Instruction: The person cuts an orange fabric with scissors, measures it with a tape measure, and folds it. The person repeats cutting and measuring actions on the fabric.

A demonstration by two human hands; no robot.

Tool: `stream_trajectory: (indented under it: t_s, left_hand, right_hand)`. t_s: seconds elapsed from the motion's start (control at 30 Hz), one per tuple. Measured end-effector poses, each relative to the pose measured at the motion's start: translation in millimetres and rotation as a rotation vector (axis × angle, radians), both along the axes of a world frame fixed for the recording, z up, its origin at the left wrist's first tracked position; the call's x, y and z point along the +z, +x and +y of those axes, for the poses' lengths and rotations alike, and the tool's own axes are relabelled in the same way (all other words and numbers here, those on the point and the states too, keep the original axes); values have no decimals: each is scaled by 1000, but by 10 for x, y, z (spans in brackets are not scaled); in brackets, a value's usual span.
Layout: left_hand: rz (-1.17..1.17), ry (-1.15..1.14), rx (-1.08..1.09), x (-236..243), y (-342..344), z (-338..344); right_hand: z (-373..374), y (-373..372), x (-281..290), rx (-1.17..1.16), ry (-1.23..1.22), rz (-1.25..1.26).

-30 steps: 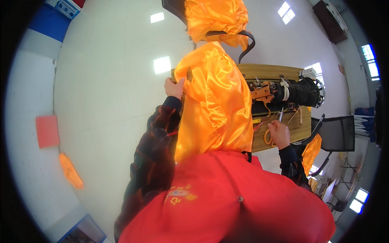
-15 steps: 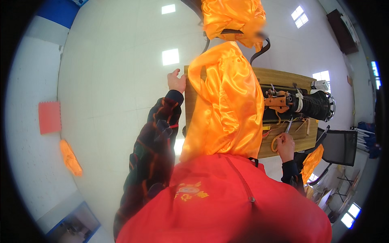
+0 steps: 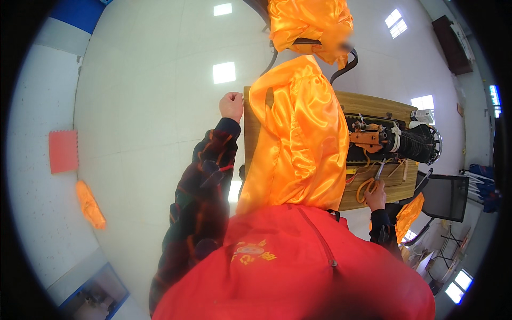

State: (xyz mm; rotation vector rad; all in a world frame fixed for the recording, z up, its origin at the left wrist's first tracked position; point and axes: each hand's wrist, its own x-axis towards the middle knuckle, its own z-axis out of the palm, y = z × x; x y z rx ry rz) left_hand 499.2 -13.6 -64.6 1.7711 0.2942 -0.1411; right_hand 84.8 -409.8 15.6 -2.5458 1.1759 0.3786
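Note:
My left hand [image 3: 231, 106] is closed beside the left edge of the wooden table [image 3: 250, 114]; whatever its curled fingers hold, if anything, is hidden. Shiny orange satin cloth [image 3: 304, 136] lies over the table's left part and reaches down to my red top. At the table's near right side, my right hand [image 3: 375, 198] grips a pair of scissors by its orange handles [image 3: 362, 191]. Their metal blades point away from me. Just beyond them is a sewing machine [image 3: 368, 137] with an orange-brown end, its black body stretching to a wheel on the right.
More orange satin [image 3: 309, 24] is heaped on a chair beyond the table. A black mesh chair [image 3: 442, 196] stands to the right, with orange cloth [image 3: 409, 216] near it. A small white box [image 3: 422, 116] sits at the table's far right. Orange cloth [image 3: 90, 205] lies at far left.
My left hand's spread fingers have curled closed by the table edge. My right hand has shifted slightly down, and more of the scissors' handles shows.

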Motion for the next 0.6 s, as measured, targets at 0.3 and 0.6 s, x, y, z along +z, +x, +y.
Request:
stream_trajectory:
  t_s: [0.3,0.6]
  left_hand:
    - [104,-358,55,581,-460,236]
    - [-308,1163,95,604,-193,974]
  right_hand:
    - [5,-9,-176,-231,5,-60]
    - [-17,-54,-108,-240,83,-35]
